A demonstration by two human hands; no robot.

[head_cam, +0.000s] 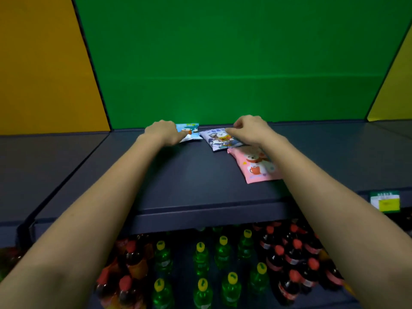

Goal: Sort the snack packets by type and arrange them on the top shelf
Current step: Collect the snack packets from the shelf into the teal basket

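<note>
Three snack packets lie on the dark top shelf (196, 175) near its back wall. A light blue packet (190, 130) is at the left, and my left hand (163, 131) grips its left side with curled fingers. Beside it lies a lavender packet (217, 139) with cartoon figures; my right hand (250, 130) pinches its right edge. A pink packet (258, 167) lies in front of the lavender one, partly under my right forearm.
Behind the shelf stands a green back panel (223, 63), with yellow panels at both sides. Below the shelf stand several green bottles (201, 259) with yellow caps and dark bottles (292, 257) with red caps. A price label (385, 201) sits on the shelf edge at right.
</note>
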